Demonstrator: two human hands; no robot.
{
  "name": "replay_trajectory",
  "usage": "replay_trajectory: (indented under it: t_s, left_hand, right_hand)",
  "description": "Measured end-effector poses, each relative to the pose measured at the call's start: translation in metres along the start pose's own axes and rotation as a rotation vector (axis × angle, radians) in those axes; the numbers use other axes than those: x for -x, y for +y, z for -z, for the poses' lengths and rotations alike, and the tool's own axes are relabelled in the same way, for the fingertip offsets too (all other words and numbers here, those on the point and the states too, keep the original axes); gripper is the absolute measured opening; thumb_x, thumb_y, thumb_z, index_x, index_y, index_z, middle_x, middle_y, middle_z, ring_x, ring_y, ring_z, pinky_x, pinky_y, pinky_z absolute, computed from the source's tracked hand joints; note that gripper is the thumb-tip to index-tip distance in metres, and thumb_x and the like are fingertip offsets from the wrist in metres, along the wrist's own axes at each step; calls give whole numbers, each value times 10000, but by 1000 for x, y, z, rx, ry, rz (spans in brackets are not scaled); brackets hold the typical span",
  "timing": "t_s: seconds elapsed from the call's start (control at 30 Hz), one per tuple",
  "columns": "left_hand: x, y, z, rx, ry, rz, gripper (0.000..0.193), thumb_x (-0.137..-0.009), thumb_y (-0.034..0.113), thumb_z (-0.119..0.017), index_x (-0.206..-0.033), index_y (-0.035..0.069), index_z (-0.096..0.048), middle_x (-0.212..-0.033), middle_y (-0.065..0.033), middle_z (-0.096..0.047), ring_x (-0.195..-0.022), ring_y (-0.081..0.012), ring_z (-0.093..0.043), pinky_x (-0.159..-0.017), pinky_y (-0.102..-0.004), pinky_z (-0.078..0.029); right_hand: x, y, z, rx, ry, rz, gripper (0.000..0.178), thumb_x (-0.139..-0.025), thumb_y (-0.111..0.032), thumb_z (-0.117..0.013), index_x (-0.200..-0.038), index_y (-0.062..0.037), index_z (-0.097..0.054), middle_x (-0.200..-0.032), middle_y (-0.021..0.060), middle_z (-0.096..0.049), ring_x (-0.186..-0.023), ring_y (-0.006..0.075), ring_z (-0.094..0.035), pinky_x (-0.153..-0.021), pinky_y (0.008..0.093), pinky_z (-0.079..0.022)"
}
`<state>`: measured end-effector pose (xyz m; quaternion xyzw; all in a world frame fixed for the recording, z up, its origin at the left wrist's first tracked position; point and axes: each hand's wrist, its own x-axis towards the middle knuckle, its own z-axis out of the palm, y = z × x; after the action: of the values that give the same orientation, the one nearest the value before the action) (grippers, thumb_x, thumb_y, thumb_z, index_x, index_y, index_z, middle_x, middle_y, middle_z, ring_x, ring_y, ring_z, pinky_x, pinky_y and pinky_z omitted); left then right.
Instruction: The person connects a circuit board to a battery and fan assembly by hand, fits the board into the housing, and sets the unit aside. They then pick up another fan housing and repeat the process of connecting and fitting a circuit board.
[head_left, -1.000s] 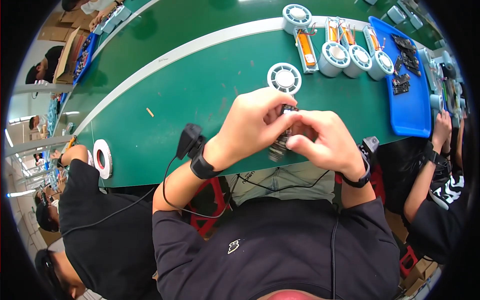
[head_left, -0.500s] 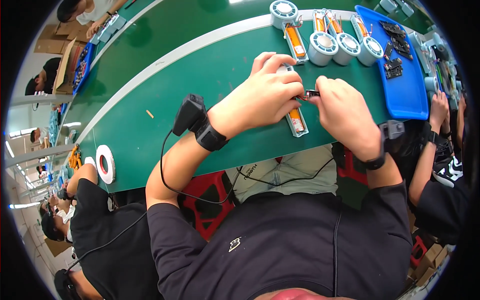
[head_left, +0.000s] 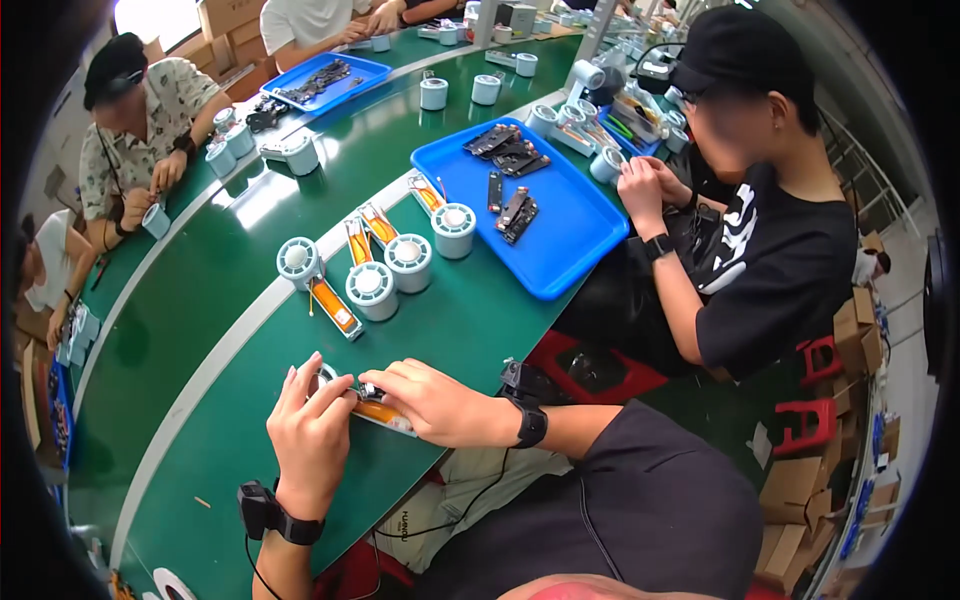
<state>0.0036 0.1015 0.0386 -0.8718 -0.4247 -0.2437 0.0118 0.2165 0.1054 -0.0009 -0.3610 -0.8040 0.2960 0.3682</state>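
Note:
My left hand (head_left: 312, 430) and my right hand (head_left: 425, 398) meet over a small white and orange fan unit (head_left: 383, 412) that lies on the green table (head_left: 210, 340). Both hands pinch it, with a small dark part between the fingertips. The round fan head is mostly hidden behind my left fingers. Each wrist wears a black band with a device.
Three similar round fan units (head_left: 372, 288) with orange handles stand farther up the table. A blue tray (head_left: 560, 215) with black parts lies to the right. A person in a black shirt (head_left: 770, 260) sits on my right; other people work across the table.
The view has swung to the right and up, bringing the seated neighbour and blue tray into sight. My hands stay together on the fan unit, which now lies flat on the table.

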Motion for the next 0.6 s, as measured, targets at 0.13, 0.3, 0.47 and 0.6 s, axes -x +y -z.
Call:
replay_trajectory:
  t_s: [0.13,0.3,0.47,0.6]
  left_hand:
    - [-14,5,0,-23,-43,-9,111,-789,42,-696,-879,60,-759,-1179,-48,-715,-1268,-361,-579,-1014,-517,-522]
    - [-29,14,18,-114,-193,18,150,-782,21,-678,-897,66,-762,-1143,-76,-711,-1259,-366,-581,-1040,-529,-508]
    - [-29,10,13,-74,-190,-46,199,-784,28,-676,-957,69,-764,-1177,-87,-701,-1252,-372,-590,-1044,-528,-511]
    - [8,-14,-10,43,36,-67,212,-794,55,-680,-990,68,-759,-1205,-81,-693,-1233,-375,-614,-1007,-508,-543]
  right_hand:
    - [0,8,7,-44,1,-2,332,-931,1,-597,-1261,29,-581,-1053,177,-634,-982,353,-600,-893,437,-486]
    - [-9,15,5,-44,-33,12,348,-909,-21,-641,-1252,10,-592,-1061,177,-641,-973,351,-609,-887,432,-498]
    - [-8,15,27,42,-25,-5,307,-875,-70,-711,-1169,-2,-650,-1038,157,-663,-955,341,-625,-862,422,-517]
    - [-17,5,24,71,-20,-13,248,-849,-91,-754,-1079,-10,-706,-1001,140,-680,-941,324,-634,-839,408,-529]
